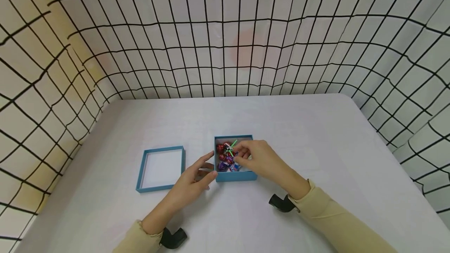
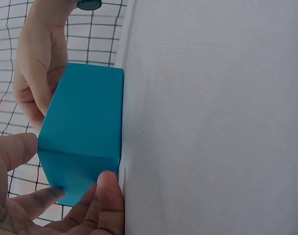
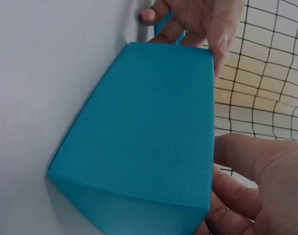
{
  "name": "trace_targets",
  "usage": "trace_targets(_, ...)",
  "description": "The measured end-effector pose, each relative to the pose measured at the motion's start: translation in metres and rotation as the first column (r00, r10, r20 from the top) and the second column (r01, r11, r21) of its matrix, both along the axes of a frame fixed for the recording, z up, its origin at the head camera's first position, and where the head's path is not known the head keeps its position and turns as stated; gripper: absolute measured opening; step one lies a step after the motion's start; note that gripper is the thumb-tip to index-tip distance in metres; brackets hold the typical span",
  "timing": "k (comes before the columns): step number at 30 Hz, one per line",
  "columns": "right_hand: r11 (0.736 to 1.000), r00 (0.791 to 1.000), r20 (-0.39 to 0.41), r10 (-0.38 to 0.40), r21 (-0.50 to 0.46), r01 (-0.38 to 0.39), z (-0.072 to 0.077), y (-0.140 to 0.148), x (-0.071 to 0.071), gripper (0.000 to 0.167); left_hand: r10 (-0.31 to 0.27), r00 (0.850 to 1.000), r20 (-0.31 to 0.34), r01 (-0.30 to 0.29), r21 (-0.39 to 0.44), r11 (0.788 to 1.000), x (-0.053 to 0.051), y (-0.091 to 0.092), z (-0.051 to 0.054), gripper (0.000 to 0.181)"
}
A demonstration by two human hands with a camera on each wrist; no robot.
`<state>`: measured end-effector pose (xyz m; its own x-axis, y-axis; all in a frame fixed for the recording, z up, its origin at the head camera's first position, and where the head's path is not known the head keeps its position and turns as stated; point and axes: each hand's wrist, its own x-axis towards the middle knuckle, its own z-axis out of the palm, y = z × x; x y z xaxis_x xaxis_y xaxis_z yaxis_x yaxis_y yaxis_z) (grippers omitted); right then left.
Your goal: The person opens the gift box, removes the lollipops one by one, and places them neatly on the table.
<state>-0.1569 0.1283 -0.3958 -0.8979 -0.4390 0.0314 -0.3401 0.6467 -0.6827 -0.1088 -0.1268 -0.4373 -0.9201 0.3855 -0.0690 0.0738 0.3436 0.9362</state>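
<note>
A blue box stands on the table, holding several wrapped candies in red and purple. Green and white sticks poke up among them, like those of lollipops. My right hand reaches over the box's right side, its bent fingertips among the candies. Whether they pinch one is hidden; in the right wrist view the box wall covers them. Beside the box's left wall is my left hand, fingers spread and extended. The left wrist view shows its fingertips touching the box near its lower edge.
Left of the box lies a shallow blue-rimmed lid, its white inside facing up. The white table is enclosed at the back and sides by black netting. Black curved pieces sit at both wrists.
</note>
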Motion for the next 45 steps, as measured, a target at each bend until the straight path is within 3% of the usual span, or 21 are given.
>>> trace_targets(20,1.000,0.999,-0.028,-0.021,0.022,0.021,0.000,-0.008,-0.002,0.010,-0.006,1.000,0.000,0.006,0.013,1.000,-0.001,-0.001,-0.002,0.065)
trace_targets(29,0.995,0.997,0.005,-0.074,-0.060,0.074,0.001,-0.008,-0.004,0.004,0.002,1.000,0.011,-0.002,0.014,1.000,-0.001,-0.001,-0.002,0.065)
trace_targets(45,0.980,0.992,-0.018,-0.124,-0.158,0.120,-0.001,-0.002,-0.011,0.007,0.017,0.999,0.042,-0.018,0.019,1.000,0.001,0.001,0.000,0.064)
